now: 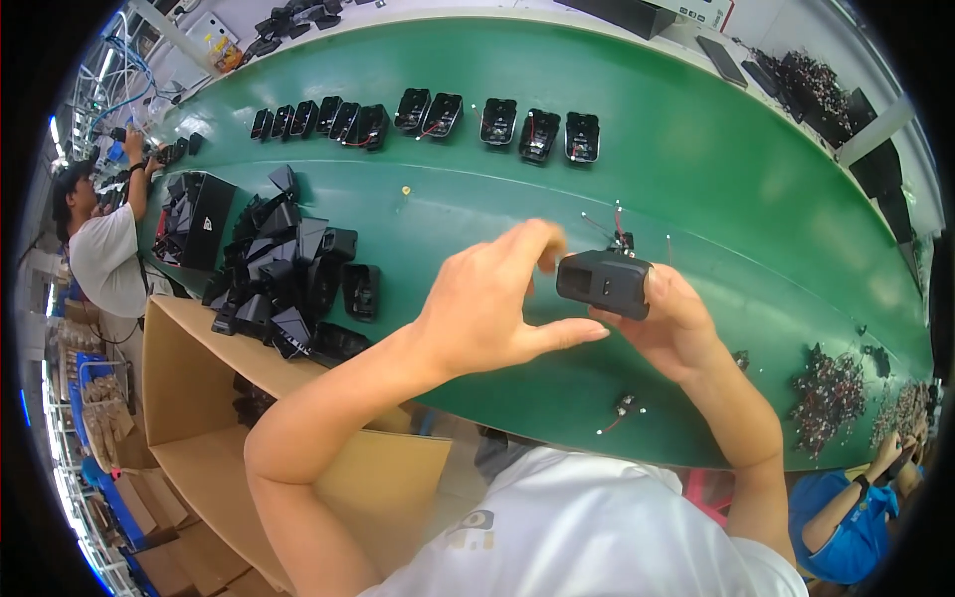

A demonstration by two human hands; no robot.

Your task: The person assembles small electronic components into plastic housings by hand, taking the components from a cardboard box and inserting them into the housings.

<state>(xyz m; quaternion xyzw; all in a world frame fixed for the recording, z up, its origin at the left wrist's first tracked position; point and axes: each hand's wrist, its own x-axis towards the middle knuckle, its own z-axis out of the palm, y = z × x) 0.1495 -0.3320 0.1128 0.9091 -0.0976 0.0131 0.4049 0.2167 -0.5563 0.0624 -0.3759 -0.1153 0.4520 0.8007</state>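
Observation:
My right hand (674, 316) grips a black plastic housing (597, 281) above the green table, holding it at its right end. A small part with thin red and black wires (623, 241) shows at the housing's far side; whether it is attached I cannot tell. To the left is my left hand (487, 298), open, its thumb stretched out below the housing and its fingers bent by the housing's left end. It seems to hold nothing. Another small wired part (625, 405) lies on the table near my body.
Several open black housings (498, 121) stand in a row along the far side of the green table (696, 139). A heap of black housings (288, 259) lies left, above a cardboard box (199, 398). Wired parts (828, 398) are piled right. Other people work at far left and lower right.

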